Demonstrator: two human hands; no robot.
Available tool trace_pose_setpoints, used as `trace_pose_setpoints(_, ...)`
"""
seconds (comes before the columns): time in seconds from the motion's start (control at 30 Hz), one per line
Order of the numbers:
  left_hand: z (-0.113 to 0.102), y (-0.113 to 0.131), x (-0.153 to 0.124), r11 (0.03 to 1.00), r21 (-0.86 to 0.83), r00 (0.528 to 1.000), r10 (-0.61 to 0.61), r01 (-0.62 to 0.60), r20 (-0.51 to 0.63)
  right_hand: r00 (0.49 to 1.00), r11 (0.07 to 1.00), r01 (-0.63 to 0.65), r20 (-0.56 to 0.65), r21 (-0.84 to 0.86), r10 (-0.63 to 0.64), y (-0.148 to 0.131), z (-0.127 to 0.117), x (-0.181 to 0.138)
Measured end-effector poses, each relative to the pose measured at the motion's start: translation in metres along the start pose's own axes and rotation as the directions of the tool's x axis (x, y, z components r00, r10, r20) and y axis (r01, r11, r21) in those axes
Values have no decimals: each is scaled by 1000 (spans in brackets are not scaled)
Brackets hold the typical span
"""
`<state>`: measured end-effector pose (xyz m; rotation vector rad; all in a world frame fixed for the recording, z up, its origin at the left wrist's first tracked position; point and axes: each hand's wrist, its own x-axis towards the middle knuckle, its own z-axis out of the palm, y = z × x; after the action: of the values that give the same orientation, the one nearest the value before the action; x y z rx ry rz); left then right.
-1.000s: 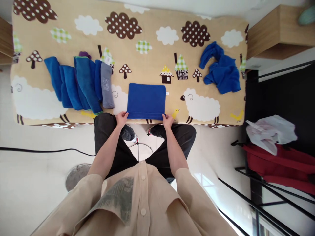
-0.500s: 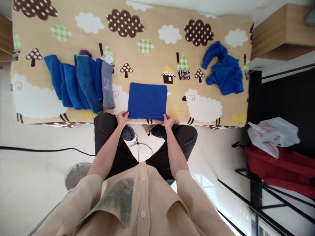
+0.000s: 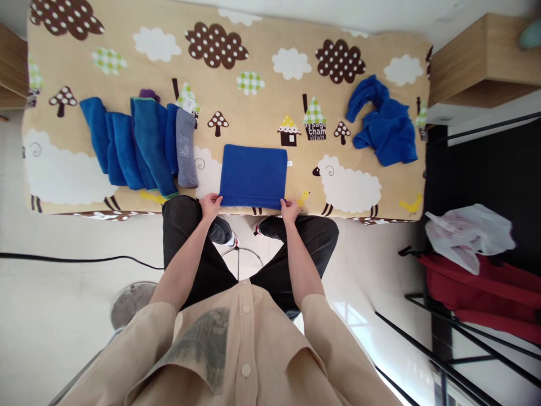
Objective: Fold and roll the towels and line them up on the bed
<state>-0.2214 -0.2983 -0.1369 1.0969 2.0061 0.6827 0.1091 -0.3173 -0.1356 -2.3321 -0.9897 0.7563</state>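
A blue towel [image 3: 253, 172] lies flat as a rectangle near the bed's front edge, with a narrow fold along its near side and a small white tag at its right. My left hand [image 3: 210, 206] pinches the near left corner. At the near right corner, my right hand [image 3: 289, 210] has its fingers closed on the same towel. Left of it, several rolled blue towels [image 3: 127, 149] lie side by side, a grey rolled towel [image 3: 185, 148] being the closest. Farther right rests a crumpled blue towel [image 3: 382, 124].
The patterned bedspread [image 3: 253, 115] covers the bed in front of me. A round stool [image 3: 133, 301] stands on the floor at left. At right are a wooden box-shaped shelf [image 3: 482, 59], a white plastic bag [image 3: 471, 231], a red bag [image 3: 477, 293] and black metal bars [image 3: 426, 352].
Both hands stay at the towel's near corners, and the narrow fold has barely changed. The whole view has shifted slightly.
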Motion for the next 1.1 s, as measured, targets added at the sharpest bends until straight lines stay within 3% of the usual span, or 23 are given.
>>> trace_pose_setpoints(0.23,0,1,-1,1000,-13,1000,1,-1,-10,1000,999,-11,-6,49,12,0,-1,-2)
trace_pose_setpoints(0.63,2,-6,5,987,155,999,29,-32,19,999,997,-16,46,-69,19,-4,-4,0)
trace_pose_setpoints(0.9,-4,-5,5,991,129,996,26,-37,85,990,991,-123,71,51,120,4,2,9)
trace_pose_setpoints(1.1,-7,-3,-3,996,78,992,32,-41,120,995,993,-89,57,83,84,8,5,5)
